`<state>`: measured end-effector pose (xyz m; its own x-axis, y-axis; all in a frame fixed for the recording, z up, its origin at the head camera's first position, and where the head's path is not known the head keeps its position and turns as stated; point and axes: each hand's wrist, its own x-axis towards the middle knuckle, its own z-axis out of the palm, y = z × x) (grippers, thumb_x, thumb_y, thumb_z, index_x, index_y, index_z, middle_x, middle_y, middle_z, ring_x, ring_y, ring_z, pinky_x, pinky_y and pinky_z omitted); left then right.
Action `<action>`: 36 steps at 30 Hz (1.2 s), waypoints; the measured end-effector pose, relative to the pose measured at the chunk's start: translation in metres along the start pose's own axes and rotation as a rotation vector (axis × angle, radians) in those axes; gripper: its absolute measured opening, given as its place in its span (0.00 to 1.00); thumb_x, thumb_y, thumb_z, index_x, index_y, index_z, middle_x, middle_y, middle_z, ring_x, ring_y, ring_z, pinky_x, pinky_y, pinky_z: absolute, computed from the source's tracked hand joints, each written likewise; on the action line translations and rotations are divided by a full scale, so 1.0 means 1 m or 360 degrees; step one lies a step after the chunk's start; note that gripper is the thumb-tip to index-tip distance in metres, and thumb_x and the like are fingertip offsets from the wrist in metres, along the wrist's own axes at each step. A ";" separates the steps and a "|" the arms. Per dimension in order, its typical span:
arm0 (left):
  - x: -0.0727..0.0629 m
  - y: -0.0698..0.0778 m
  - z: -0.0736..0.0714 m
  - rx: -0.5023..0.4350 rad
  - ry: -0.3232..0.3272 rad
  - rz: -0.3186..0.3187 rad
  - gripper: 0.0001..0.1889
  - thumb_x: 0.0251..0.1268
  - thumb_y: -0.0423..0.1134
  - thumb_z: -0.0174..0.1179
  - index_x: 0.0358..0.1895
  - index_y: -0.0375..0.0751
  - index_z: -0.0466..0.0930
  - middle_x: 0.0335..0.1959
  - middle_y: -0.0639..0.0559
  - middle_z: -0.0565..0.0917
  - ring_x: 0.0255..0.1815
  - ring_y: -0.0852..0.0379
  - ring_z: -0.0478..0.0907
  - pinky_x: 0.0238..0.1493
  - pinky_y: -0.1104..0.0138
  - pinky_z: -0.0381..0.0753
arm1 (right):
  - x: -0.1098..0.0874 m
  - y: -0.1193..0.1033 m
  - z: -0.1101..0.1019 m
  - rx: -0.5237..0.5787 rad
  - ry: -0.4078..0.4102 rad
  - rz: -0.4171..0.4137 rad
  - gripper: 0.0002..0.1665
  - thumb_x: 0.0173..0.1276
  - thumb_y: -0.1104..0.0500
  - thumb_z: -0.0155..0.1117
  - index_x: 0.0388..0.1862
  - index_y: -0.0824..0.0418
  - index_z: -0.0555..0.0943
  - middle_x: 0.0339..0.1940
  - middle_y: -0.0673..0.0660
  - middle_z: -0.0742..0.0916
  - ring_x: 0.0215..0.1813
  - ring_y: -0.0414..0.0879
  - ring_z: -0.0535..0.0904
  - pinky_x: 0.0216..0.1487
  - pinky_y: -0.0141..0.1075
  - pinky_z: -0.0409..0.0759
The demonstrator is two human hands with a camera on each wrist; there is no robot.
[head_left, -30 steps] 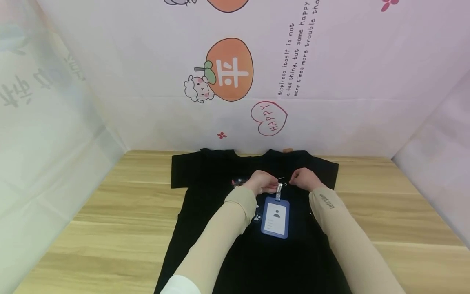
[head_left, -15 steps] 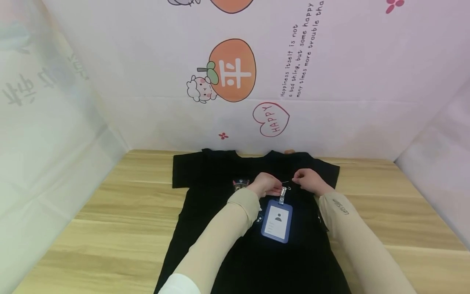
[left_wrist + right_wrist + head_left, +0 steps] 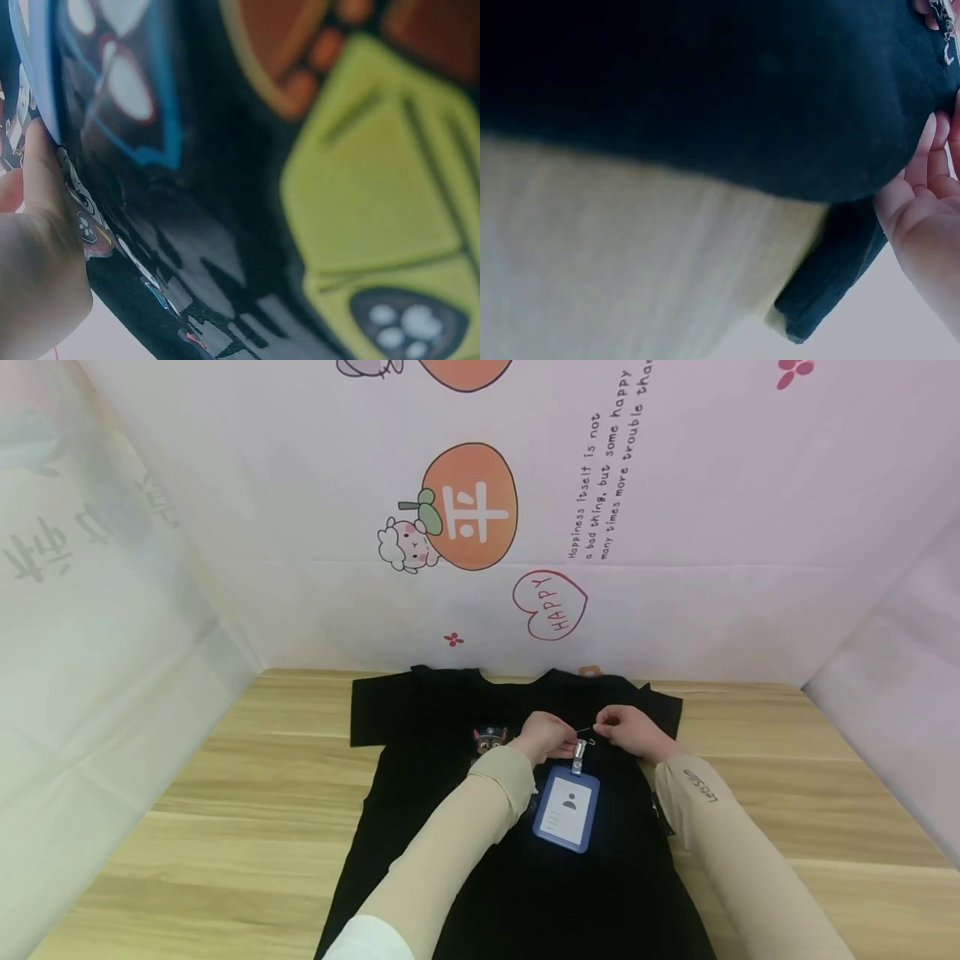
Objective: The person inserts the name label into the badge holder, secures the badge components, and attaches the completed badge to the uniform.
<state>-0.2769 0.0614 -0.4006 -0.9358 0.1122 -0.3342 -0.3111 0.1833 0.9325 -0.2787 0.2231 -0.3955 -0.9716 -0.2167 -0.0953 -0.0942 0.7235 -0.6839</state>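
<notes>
A black printed T-shirt [image 3: 480, 693] lies on the table. Over its chest is a blue-framed ID badge [image 3: 567, 810] with a metal-and-clear-strap clip [image 3: 579, 756]. The badge's pin [image 3: 583, 730] stands open, its hook [image 3: 592, 742] apart from it. My left hand [image 3: 550, 737] pinches the clip's top from the left; its fingertips are partly hidden. Thumb and forefinger of my right hand [image 3: 633, 731] pinch the shirt just right of the pin's tip. In the right wrist view, the right hand's fingers [image 3: 939, 154] lie against the dark cloth.
The wooden table [image 3: 225, 793] shows on both sides of the shirt. White printed cloth [image 3: 300, 527] hangs behind the table and along its sides. A small brown piece [image 3: 590, 671] lies at the back edge by the shirt's shoulder.
My right hand's fingertips have drawn closer to the pin's tip, and the right sleeve has puckered inward. The badge and left hand sit slightly lower and farther right than a second ago.
</notes>
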 end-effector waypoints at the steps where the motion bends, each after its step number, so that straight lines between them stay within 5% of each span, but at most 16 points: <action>1: -0.001 0.000 0.000 0.0000 0.0010 0.0001 0.06 0.61 0.25 0.57 0.38 0.27 0.82 0.25 0.44 0.82 0.24 0.57 0.81 0.35 0.66 0.85 | 0.000 0.001 0.000 0.0006 -0.0003 -0.0014 0.07 0.71 0.64 0.53 0.38 0.68 0.75 0.35 0.59 0.78 0.35 0.48 0.73 0.38 0.34 0.75; 36: 0.007 -0.003 0.003 0.0052 0.0076 0.0034 0.04 0.61 0.24 0.58 0.32 0.29 0.83 0.25 0.44 0.84 0.25 0.57 0.81 0.33 0.66 0.85 | -0.004 0.007 -0.002 0.0158 -0.0034 -0.0140 0.08 0.70 0.65 0.54 0.40 0.71 0.76 0.34 0.59 0.79 0.35 0.47 0.73 0.37 0.35 0.74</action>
<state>-0.2819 0.0648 -0.4057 -0.9493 0.0698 -0.3065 -0.2859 0.2136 0.9342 -0.2756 0.2299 -0.3983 -0.9557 -0.2908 -0.0464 -0.1558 0.6329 -0.7584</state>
